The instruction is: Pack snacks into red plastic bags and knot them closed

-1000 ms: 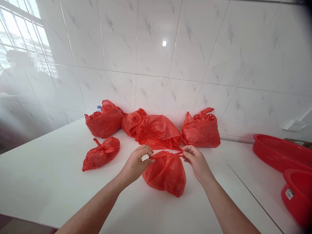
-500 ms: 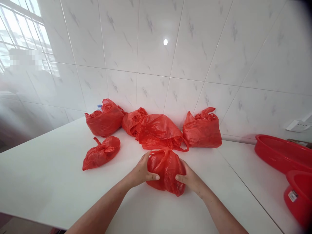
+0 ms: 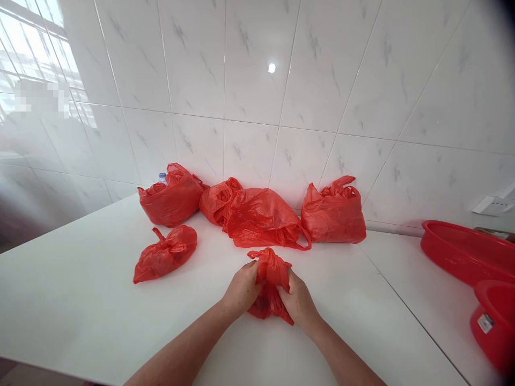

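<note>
A knotted red plastic bag stands on the white table right in front of me, its tied top upward. My left hand grips the bag's left side, the thumb pressed into the plastic. On the other side my right hand is closed on it too, fingers partly hidden behind the bag. What the bag contains cannot be made out. To the left lies a smaller tied red bag, apart from my hands.
Along the tiled wall sit more red bags: one at left, a crumpled one in the middle, one at right. A blue-capped bottle shows behind. Red plastic basins stand at right.
Both hands have drawn closer together and squeezed the bag, which is now narrower. Its tied top now stands out above the hands. The other bags stay where they were.
</note>
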Motion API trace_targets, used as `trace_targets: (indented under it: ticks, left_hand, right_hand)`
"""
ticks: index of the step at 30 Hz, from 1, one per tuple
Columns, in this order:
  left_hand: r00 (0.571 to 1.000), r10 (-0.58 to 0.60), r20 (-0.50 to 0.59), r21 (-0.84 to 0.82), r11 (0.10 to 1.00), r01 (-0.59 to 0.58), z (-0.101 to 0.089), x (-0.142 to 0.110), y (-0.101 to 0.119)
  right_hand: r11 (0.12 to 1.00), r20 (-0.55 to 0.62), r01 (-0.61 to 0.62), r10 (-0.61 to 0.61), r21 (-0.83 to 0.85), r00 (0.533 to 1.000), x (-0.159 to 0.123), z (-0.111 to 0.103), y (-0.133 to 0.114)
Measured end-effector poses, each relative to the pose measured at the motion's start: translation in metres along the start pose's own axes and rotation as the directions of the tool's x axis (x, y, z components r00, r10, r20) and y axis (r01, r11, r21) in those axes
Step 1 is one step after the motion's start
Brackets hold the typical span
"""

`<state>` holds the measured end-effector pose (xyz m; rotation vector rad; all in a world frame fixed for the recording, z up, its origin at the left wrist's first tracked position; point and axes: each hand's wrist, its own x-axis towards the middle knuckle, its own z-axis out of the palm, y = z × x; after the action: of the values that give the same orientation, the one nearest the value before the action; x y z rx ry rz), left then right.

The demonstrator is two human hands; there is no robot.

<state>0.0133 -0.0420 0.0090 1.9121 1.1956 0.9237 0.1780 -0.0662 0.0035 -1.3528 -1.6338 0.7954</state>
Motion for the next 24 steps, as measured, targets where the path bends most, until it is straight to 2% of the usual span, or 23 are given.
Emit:
trace_targets:
  ticks: [3,7,10,13,17,21,24]
  left_hand:
    - [0.999,0.028,-0.021,-0.056,0.998,-0.029,-0.007,-0.003,0.005]
    - [0.996,0.08,0.034,-0.379,0.923,-0.062,-0.02,-0.004,0.01]
    - [0.999,-0.004,-0.041,-0.515,0.857,-0.017,-0.028,0.001,0.013]
    - [0.991,-0.073,-0.116,-0.558,0.83,-0.004,-0.032,0.01,0.017]
    - [0.986,-0.075,-0.151,-0.496,0.868,-0.01,-0.031,0.017,0.021]
    - [0.99,-0.031,-0.136,-0.293,0.956,-0.01,-0.03,0.013,0.02]
    - [0.986,0.005,-0.166,-0.117,0.993,-0.024,-0.037,0.007,0.018]
  right_hand:
    - [1.0,0.006,0.019,-0.019,0.018,1.0,-0.002,-0.008,-0.005]
    - [0.962,0.128,0.065,-0.102,0.265,0.987,-0.004,-0.023,-0.02]
    - [0.89,0.113,0.047,-0.11,0.453,0.987,-0.002,-0.03,-0.028]
    - [0.857,0.032,-0.006,-0.012,0.515,0.999,0.003,-0.032,-0.032]
    - [0.824,-0.037,-0.071,0.11,0.561,0.993,0.007,-0.03,-0.035]
    - [0.8,-0.064,-0.07,0.135,0.596,0.989,0.008,-0.032,-0.034]
    - [0.766,-0.083,-0.087,0.18,0.637,0.98,0.009,-0.039,-0.025]
